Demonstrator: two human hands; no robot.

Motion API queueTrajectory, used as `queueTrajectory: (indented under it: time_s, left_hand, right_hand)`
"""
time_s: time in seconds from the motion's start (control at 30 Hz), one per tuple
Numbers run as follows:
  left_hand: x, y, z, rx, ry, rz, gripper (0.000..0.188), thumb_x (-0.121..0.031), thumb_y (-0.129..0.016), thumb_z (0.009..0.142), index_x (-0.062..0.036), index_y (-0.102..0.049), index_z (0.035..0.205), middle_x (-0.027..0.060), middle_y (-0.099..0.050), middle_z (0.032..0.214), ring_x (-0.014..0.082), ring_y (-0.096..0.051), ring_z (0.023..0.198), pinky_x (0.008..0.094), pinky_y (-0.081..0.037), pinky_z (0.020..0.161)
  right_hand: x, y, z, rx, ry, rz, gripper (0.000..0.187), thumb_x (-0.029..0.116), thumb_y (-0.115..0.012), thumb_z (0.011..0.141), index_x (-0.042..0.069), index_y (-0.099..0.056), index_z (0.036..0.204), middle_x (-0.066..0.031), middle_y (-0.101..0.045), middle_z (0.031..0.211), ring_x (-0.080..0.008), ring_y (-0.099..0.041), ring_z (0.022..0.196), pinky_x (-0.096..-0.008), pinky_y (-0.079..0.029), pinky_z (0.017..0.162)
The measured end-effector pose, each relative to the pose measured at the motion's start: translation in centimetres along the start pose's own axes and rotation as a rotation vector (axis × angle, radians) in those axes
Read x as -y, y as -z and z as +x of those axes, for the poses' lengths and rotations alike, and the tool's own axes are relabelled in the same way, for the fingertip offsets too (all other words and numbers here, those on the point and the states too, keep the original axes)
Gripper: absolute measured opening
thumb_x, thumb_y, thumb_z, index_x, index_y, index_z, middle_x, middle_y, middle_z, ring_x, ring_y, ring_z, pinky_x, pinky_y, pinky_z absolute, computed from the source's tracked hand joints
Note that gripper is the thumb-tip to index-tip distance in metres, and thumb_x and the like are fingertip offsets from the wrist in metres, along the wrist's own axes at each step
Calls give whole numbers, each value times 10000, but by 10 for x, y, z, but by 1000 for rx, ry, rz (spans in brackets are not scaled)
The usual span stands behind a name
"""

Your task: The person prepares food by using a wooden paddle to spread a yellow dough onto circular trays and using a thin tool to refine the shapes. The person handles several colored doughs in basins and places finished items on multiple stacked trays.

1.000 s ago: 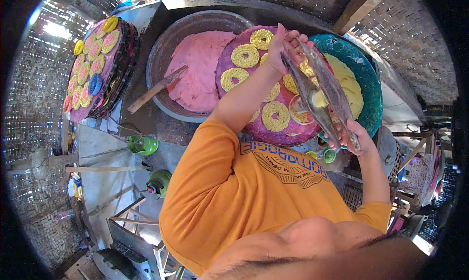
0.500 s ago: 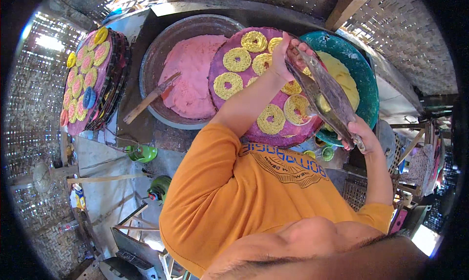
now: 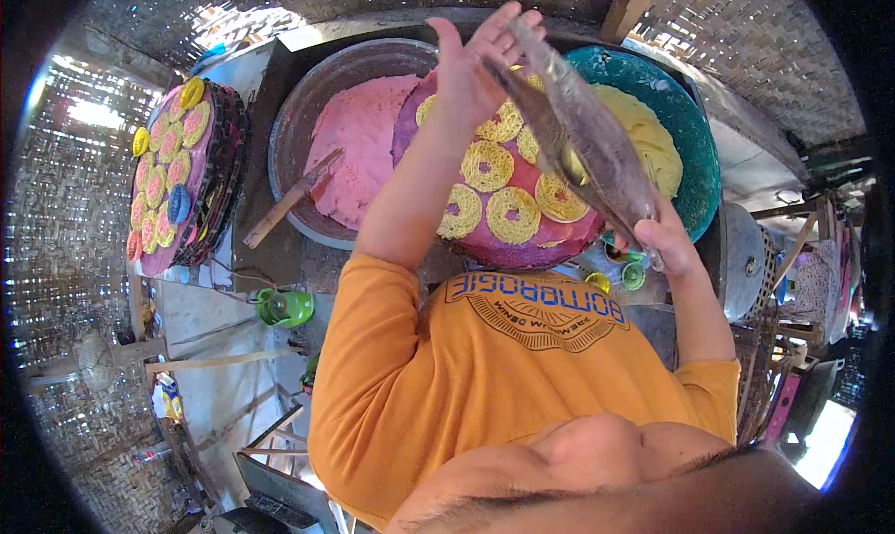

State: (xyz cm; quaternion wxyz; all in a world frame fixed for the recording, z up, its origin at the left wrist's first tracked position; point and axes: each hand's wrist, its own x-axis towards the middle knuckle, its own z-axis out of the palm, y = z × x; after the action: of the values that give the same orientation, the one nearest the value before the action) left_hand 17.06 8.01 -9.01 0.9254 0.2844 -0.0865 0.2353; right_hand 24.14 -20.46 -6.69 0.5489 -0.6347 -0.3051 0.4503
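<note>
A long wooden dough press (image 3: pixel 601 115), made of two lever-like pieces joined together, slants over a round purple tray (image 3: pixel 508 253). My right hand (image 3: pixel 673 240) grips its lower end. At its upper end my left hand (image 3: pixel 471 73) is open, thumb and fingers spread; whether the fingertips touch the wood I cannot tell. Lacy yellow dough rings (image 3: pixel 513 215) lie on the tray, and one sits in a round pale mould (image 3: pixel 561 198) below the press. Yellow dough (image 3: pixel 643 138) fills part of a teal basin (image 3: pixel 704 166) to the right. The press hides part of the tray.
Left of the tray, a grey basin (image 3: pixel 278 166) holds pink dough (image 3: pixel 359 143), with a wooden paddle (image 3: pixel 280 212) across its rim. Stacked trays (image 3: pixel 219 175) stand at far left. Small green cups (image 3: pixel 633 275) and a green mug (image 3: pixel 284 308) are near the table's front edge.
My left hand has loosened from the press's upper end and moved left and up, fingers spreading. The press has shifted slightly up and left, still in my right hand.
</note>
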Motion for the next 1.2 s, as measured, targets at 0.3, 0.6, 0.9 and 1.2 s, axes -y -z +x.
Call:
queueTrajectory:
  time_s: [0.3, 0.6, 0.9, 1.2]
  left_hand:
    - [24, -17, -101, -100, -165, 1379, 717, -165, -774, 608, -13, -431, 1219, 132, -510, 1204, 226, -470, 1130, 370, -368, 955]
    - [-76, 37, -307, -614, 24, 1461, 566, -225, -749, 617, -19, -528, 1096, 112, -579, 1049, 221, -537, 967, 366, -417, 855]
    - [-106, 49, -452, -400, 738, 1651, 360, -225, -676, 599, 0, -624, 874, 161, -646, 857, 283, -612, 789, 381, -468, 716]
    - [-59, 102, -423, -658, 984, 1924, 562, -355, -696, 554, -7, -618, 989, 224, -626, 929, 361, -600, 895, 413, -475, 782]
  right_hand:
    - [-6, -61, 3, 290, 247, 344, 937, 639, -664, 632, 42, -350, 1282, -76, -495, 1074, -156, -547, 821, -265, -460, 664]
    - [-130, -19, -37, 184, -149, -1105, 322, 282, -604, 770, 15, -616, 948, -168, -618, 918, -354, -588, 857, -404, -463, 795]
    - [-255, -50, 29, 171, -71, -1323, 652, 302, -675, 672, 42, -438, 1220, -227, -579, 1009, -399, -563, 899, -449, -458, 769]
    - [-213, -18, -50, 40, -94, -1065, 759, 279, -715, 610, 12, -423, 1258, -211, -574, 1108, -317, -575, 1007, -379, -446, 859]
